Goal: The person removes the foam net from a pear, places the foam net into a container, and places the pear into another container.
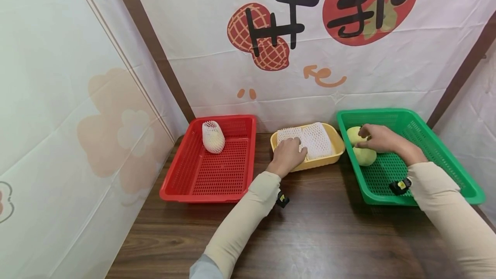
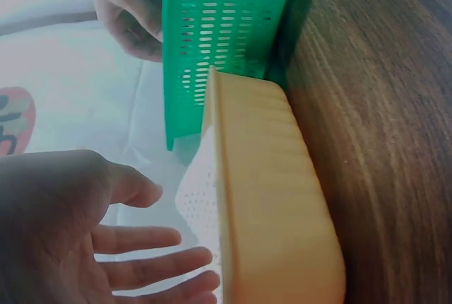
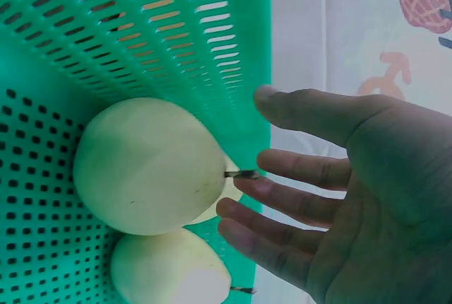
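Pale green pears (image 3: 148, 170) are lying in the green basket (image 1: 447, 147), at 9 to 10 o'clock from its middle; two are showing clearly, with a sliver of another behind. Over them the right hand (image 1: 377, 137) is hovering, its fingers and thumb spread well apart and gripping nothing; one fingertip is coming very close to a stem (image 3: 241, 174), and whether they are touching is hard to tell.

At 9 o'clock from that basket, the yellow tray (image 1: 310, 165) is holding white nets (image 1: 317, 140). The left hand (image 1: 288, 154) is hanging over its 8 o'clock side, fingers loosely stretched, thumb apart, gripping nothing; contact with the nets is unclear.

Farther out at 9 o'clock, the red basket (image 1: 253, 158) is holding a netted fruit (image 1: 213, 137) between 11 and 12 o'clock. All three containers are standing on the wooden table (image 1: 310, 227), and a printed cloth (image 1: 201, 76) is hanging at 12 o'clock.
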`<state>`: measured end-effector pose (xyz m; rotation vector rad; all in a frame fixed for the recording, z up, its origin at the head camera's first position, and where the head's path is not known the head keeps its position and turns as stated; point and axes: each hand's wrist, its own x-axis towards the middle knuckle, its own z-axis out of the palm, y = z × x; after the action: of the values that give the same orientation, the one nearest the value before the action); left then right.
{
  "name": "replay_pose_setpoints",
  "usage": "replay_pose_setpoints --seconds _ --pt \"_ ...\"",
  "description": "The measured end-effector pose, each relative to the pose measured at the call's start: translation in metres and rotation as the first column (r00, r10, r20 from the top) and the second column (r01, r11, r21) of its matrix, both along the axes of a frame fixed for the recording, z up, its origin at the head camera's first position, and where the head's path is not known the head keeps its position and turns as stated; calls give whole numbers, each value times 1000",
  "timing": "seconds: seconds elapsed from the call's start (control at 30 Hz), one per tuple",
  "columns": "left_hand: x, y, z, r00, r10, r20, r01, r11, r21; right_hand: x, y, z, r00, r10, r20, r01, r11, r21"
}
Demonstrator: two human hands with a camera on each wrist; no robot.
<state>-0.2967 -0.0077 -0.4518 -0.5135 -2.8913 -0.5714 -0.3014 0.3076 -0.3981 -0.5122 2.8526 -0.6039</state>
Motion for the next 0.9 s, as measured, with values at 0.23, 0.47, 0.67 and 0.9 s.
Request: replay_pose_setpoints --seconds 0.23,0.47,0.67,0.9 --pt "10 -3 19 1000 4 24 -5 999 33 5 -8 12 999 -27 -40 27 1000 5" --pt "12 -7 31 999 20 48 -24 996 84 9 -16 24 997 -33 -70 31 999 -20" --pt "15 -11 39 999 29 25 -31 995 93 15 -26 33 995 -43 -88 40 999 -31" --pt "18 -14 48 999 43 -27 -41 995 87 22 -39 39 992 -55 -112 50 998 -48"
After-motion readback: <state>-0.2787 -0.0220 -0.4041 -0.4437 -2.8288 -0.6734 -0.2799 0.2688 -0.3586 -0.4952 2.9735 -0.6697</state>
